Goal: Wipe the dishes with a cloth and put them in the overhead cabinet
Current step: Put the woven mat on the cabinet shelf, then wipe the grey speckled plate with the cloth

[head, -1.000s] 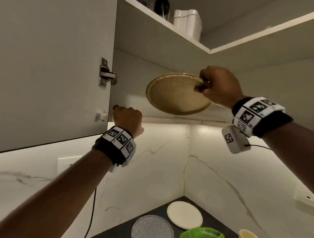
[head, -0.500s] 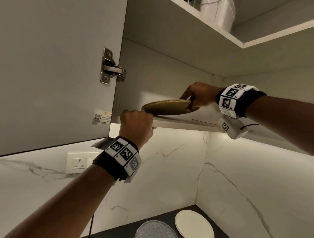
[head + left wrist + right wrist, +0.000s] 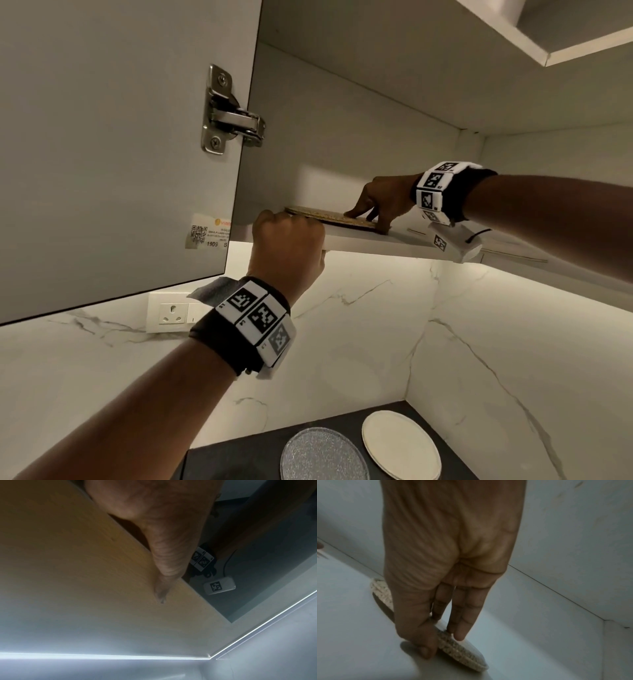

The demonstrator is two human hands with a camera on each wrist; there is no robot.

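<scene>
A speckled brown plate [image 3: 329, 218] lies flat on the bottom shelf [image 3: 383, 244] of the overhead cabinet, near the front edge. My right hand [image 3: 368, 216] reaches into the cabinet and pinches the plate's right rim. In the right wrist view its fingers [image 3: 462, 623] lie on top of the plate [image 3: 464, 654] and the thumb sits against the rim. My left hand [image 3: 287, 236] grips the shelf's front edge just left of the plate, fingers curled over it. The left wrist view shows its thumb [image 3: 164, 574] pressed to the shelf's underside.
The cabinet door [image 3: 102, 154] stands open at left on its hinge [image 3: 233, 113]. An upper shelf [image 3: 507, 31] runs above. Below, on the dark counter [image 3: 239, 459], lie a clear glass plate [image 3: 323, 455] and a white plate [image 3: 400, 445]. A wall socket [image 3: 171, 313] sits on the marble backsplash.
The right hand has carried the plate from tilted in the air down into the cabinet and laid it flat on the shelf. The left hand stayed on the shelf edge.
</scene>
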